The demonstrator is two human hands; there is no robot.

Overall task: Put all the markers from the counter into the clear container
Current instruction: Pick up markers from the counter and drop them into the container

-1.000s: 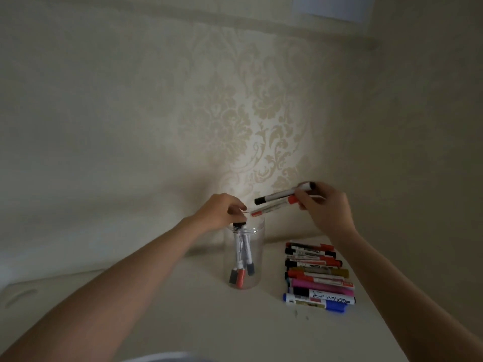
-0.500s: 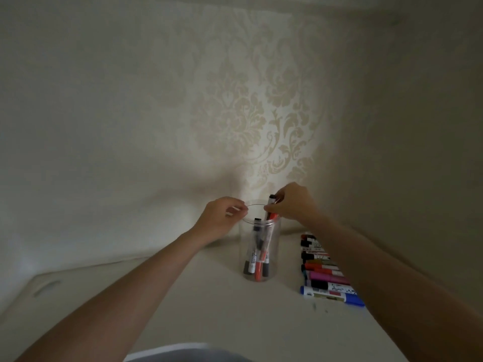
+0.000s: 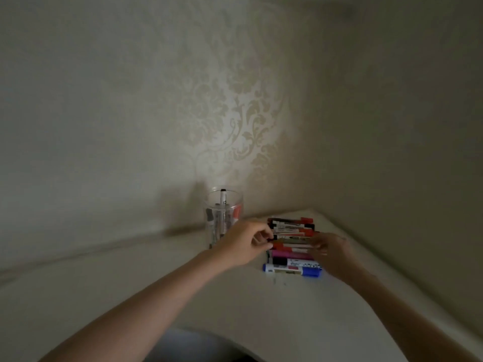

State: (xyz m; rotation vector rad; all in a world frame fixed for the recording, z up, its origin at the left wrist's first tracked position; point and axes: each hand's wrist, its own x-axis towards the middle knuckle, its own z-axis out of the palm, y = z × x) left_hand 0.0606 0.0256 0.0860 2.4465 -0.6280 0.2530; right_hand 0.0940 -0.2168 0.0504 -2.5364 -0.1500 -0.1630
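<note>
The clear container (image 3: pixel 223 218) stands upright near the back wall with several markers inside; one white marker with a black tip (image 3: pixel 223 198) rises to its rim. Right of it, a row of several markers (image 3: pixel 291 246) lies side by side on the counter, from a red-capped one at the back to a blue one (image 3: pixel 291 270) at the front. My left hand (image 3: pixel 245 244) is at the row's left ends, its curled fingers pinching the end of a dark marker in the middle. My right hand (image 3: pixel 333 253) reaches onto the right ends; it is blurred and its grip is unclear.
The pale counter (image 3: pixel 183 283) runs into a corner, with patterned walls behind and to the right of the markers. Its front edge curves at the bottom, with a dark gap (image 3: pixel 193 346) below it.
Both hands have left the container's rim and dropped to the row of markers. The two markers from my right hand now stand inside the container. The view has shifted left.
</note>
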